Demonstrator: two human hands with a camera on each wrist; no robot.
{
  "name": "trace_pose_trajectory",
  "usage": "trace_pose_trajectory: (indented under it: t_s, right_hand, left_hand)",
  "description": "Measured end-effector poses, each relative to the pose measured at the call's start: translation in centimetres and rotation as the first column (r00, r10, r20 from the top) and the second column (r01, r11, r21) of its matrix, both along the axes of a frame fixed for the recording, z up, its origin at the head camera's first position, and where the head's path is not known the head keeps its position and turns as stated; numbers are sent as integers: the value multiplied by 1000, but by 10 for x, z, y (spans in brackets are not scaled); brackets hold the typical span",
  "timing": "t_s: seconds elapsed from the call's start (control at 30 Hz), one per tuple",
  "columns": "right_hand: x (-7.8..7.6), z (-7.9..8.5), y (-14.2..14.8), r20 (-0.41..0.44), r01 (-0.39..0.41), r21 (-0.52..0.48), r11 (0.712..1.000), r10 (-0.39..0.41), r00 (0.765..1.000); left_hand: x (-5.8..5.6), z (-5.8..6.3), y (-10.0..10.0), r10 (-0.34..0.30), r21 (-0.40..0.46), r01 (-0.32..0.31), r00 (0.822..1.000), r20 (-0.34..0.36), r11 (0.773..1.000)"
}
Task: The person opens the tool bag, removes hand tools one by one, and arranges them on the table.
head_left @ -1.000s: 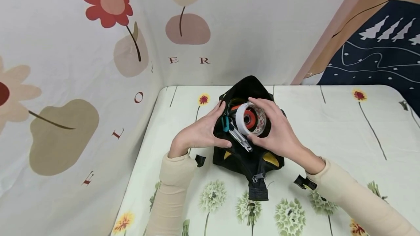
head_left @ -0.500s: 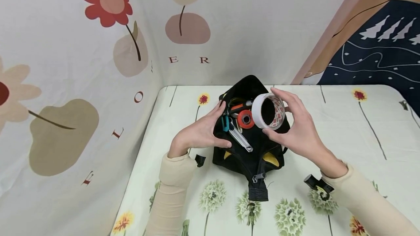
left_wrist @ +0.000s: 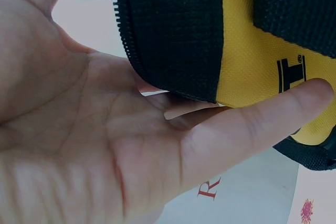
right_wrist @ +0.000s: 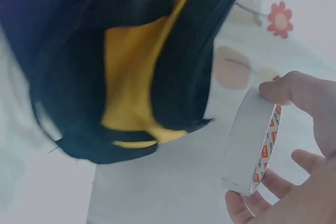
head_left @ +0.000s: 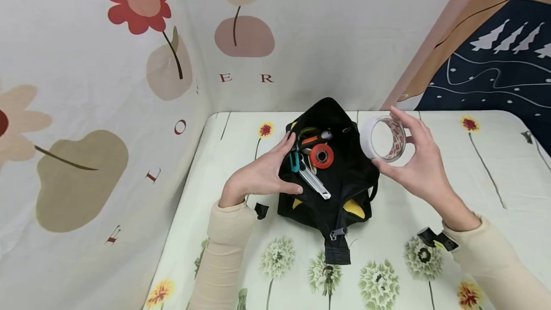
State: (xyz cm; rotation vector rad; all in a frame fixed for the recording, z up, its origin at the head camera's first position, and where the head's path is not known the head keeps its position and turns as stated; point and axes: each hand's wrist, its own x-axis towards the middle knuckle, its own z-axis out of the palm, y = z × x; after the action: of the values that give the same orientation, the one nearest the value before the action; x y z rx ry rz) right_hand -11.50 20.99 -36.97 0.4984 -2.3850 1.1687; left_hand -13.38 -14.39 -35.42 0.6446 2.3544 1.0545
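Observation:
In the head view a black and yellow zip bag (head_left: 359, 176) stands with its mouth open. My left hand (head_left: 262, 173) holds its left side, thumb on the front edge and fingers farther back; the left wrist view has one straight finger (left_wrist: 252, 124) across the yellow cloth. Off to the right of the bag, my right hand (head_left: 424, 166) grips a white roll of tape (head_left: 367, 140) between thumb and fingers, held up with its hole towards me. Inside the bag are a box cutter (head_left: 315, 181) with a teal end, a small red-orange roll (head_left: 314, 158) and an orange-and-black handle (head_left: 309, 142).
A floral-print cloth (head_left: 452, 166) covers the table. A printed curtain (head_left: 327, 37) hangs behind and to the left. The bag's zip pull (head_left: 337, 233) lies at its front, over a short black strap end.
My right hand has lifted the white tape roll out of the bag and carried it right, uncovering the red-orange roll and the orange-and-black handle. My left hand has stayed in place.

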Motion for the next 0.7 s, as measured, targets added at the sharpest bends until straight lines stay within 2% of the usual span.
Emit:
trace_pose_trajectory:
  t_s: [0.27,0.43,0.57,0.7]
  right_hand:
    - [-8,-17,18,40,66,43,997,-68,997]
    - [-14,-30,31,102,104,65,992,-110,989]
    - [-17,-39,39,152,108,67,992,-117,981]
    - [-21,-48,44,164,94,73,993,-105,981]
  left_hand:
    - [0,1,-1,-1,-1,1,1000,-1,1000]
    - [0,1,-1,-6,-3,6,1000,-5,1000]
    - [0,1,-1,-9,1,9,1000,-7,1000]
    - [1,2,-1,-6,2,6,1000,-5,1000]
